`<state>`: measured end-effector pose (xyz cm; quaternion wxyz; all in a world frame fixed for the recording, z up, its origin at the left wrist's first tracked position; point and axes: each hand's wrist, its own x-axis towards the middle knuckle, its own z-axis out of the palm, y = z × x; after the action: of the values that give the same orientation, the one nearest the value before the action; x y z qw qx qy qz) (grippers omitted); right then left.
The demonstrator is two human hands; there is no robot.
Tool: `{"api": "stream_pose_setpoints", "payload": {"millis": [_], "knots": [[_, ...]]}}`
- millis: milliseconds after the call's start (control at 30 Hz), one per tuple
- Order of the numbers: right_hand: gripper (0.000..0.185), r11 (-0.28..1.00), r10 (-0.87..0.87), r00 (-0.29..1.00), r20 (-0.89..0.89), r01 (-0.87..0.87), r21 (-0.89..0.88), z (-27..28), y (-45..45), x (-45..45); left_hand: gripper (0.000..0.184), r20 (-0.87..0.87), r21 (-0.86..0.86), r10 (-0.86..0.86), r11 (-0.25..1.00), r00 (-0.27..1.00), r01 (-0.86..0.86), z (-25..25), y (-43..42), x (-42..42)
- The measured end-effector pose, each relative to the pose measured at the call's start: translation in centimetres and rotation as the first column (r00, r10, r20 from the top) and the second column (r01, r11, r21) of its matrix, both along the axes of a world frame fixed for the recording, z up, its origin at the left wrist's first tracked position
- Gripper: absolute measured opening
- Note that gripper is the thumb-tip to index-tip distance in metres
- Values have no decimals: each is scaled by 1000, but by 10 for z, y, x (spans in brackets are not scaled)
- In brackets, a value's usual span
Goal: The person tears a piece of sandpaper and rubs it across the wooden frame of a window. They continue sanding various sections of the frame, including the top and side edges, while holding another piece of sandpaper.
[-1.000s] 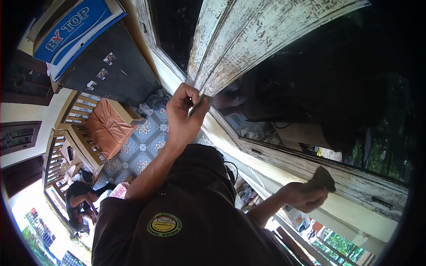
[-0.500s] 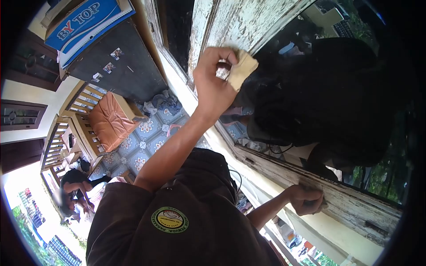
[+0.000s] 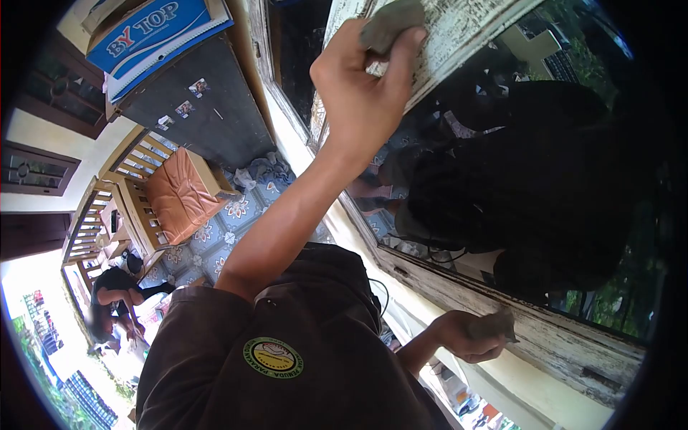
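My left hand (image 3: 365,97) is raised to the window frame (image 3: 466,36), whose white paint is worn and flaking. Its thumb and fingers pinch a bent piece of grey sandpaper (image 3: 393,24) against or close to the wood. Lower down, my right hand (image 3: 459,338) is closed around another greyish piece of sandpaper (image 3: 492,325). That hand is beside the bottom rail (image 3: 566,344) of the frame, also patchy with old paint; I cannot tell whether the piece touches it. Dark window glass (image 3: 609,136) reflects my body between the two hands.
On the left stand a dark cabinet (image 3: 215,97) with a blue box (image 3: 147,43) on top, and a wooden chair with an orange cushion (image 3: 183,197). Cloth (image 3: 265,172) lies on the patterned tile floor (image 3: 233,215). Another person (image 3: 111,294) sits near the bright doorway.
My left hand has moved up along the frame, and its sandpaper now shows a grey side instead of tan. My right hand has shifted left and turned, bringing its grey piece into view.
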<state>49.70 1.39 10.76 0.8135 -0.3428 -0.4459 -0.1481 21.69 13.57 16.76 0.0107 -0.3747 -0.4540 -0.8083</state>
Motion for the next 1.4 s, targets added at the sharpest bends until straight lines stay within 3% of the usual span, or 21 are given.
{"api": "stream_pose_setpoints", "payload": {"millis": [100,167,233,300,333,400,433,533,600,633,700,733,800,867,900,967,1000,1133,1200,1333,1400], "knots": [[14,942,293,943,157,-256,-219,-10,-8,-30,15,-137,156,84,986,987,-63,0,5,-4],[14,845,454,864,218,-340,-412,-8,-12,-59,16,-295,78,144,989,945,-126,-27,-7,1],[13,849,477,822,312,-339,-406,-11,-13,-76,18,-246,-74,115,988,962,-137,-78,-18,9],[17,800,528,813,245,-379,-465,-17,-18,-80,18,112,-227,-8,973,994,33,-110,-32,26],[17,762,576,782,239,-407,-503,-18,-17,-81,18,120,-227,-2,973,993,29,-114,-33,28],[17,723,614,755,230,-421,-548,-17,-15,-86,15,414,-339,-68,914,908,223,-115,-36,30],[17,717,620,748,234,-421,-555,-17,-13,-89,15,422,-341,-60,914,904,220,-103,-34,25],[18,655,679,716,162,-492,-573,-14,-8,-100,12,139,-144,-63,986,988,84,-51,-17,5],[13,700,603,787,133,-441,-562,-10,-3,-112,18,36,-12,-76,997,996,77,-30,-7,-4],[13,700,603,786,136,-440,-563,-10,-2,-116,18,39,-12,-75,997,996,76,-32,-9,-6],[13,679,622,773,123,-455,-576,-11,-1,-121,27,-223,-74,17,997,975,-34,-45,-20,-6],[13,683,617,777,125,-449,-576,-12,0,-124,36,-216,-112,-35,994,976,11,-71,-23,-4],[14,634,655,752,80,-488,-601,-14,2,-131,32,-127,-233,-70,972,989,39,-132,-31,3],[14,621,642,764,67,-467,-629,-9,3,-137,24,178,-335,-95,930,980,151,-181,-35,12],[15,605,639,768,52,-460,-650,-7,5,-139,24,187,-330,-97,931,978,155,-196,-35,18],[16,660,592,803,71,-433,-614,-9,9,-144,15,560,-337,-84,885,824,320,-201,-35,21],[16,706,542,837,74,-406,-580,-10,10,-147,7,617,-363,-91,849,781,385,-178,-37,18],[16,650,554,832,-27,-453,-610,-7,12,-159,20,363,-266,-180,921,914,287,-93,-25,-3],[16,643,612,791,5,-494,-586,-8,14,-162,25,58,-121,-213,968,975,219,-55,-20,-15],[16,612,643,766,2,-512,-603,-6,15,-163,27,20,-96,-130,987,991,131,-104,-18,-8],[16,603,645,764,-12,-518,-607,-6,15,-159,16,182,-286,-83,949,980,134,-168,-23,2]]}}
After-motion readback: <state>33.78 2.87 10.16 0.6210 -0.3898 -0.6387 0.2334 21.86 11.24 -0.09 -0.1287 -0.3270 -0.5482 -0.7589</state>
